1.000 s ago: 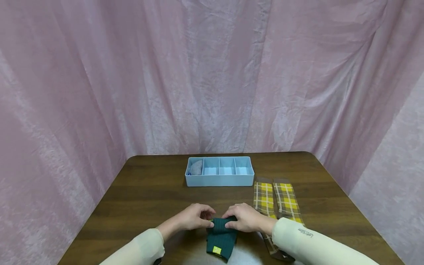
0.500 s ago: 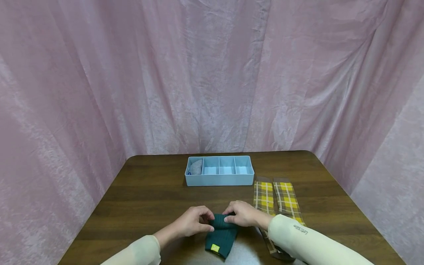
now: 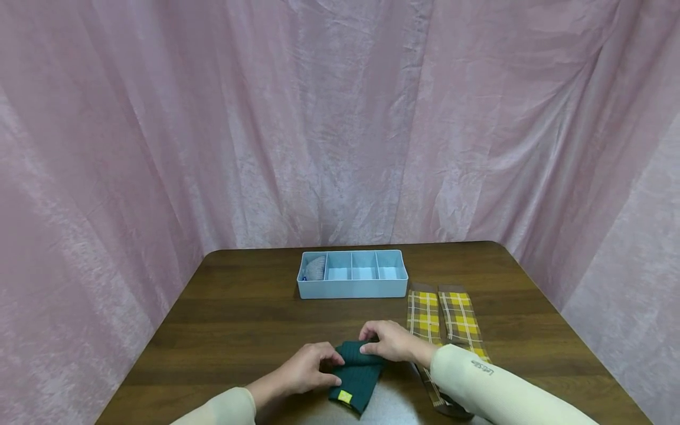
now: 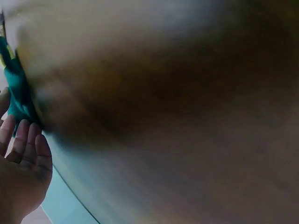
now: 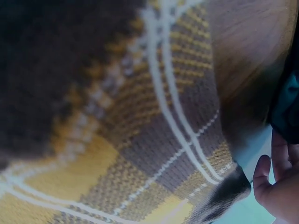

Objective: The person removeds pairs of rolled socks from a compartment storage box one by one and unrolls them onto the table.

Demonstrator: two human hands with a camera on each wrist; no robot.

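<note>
A dark green ribbed sock with a yellow label lies on the table in front of me, its far end folded over toward me. My left hand is at its left edge, fingertips touching the fold and thumb lower down by the label. With thumb and fingers, my right hand pinches the far right corner of the fold. The left wrist view shows the left hand with loosely bent fingers beside the green fabric. At the right wrist view's edge, the right hand's fingers meet the dark green fabric.
Two yellow-and-brown plaid socks lie lengthwise to the right, partly under my right forearm. Behind my hands stands a light blue divided box, with a grey folded item in its leftmost compartment. A pink curtain hangs behind the table.
The sock's folded end has spread a little wider and flatter. My left hand has slid toward me along the left edge; my right hand has shifted slightly away from me, staying at the far right corner.
</note>
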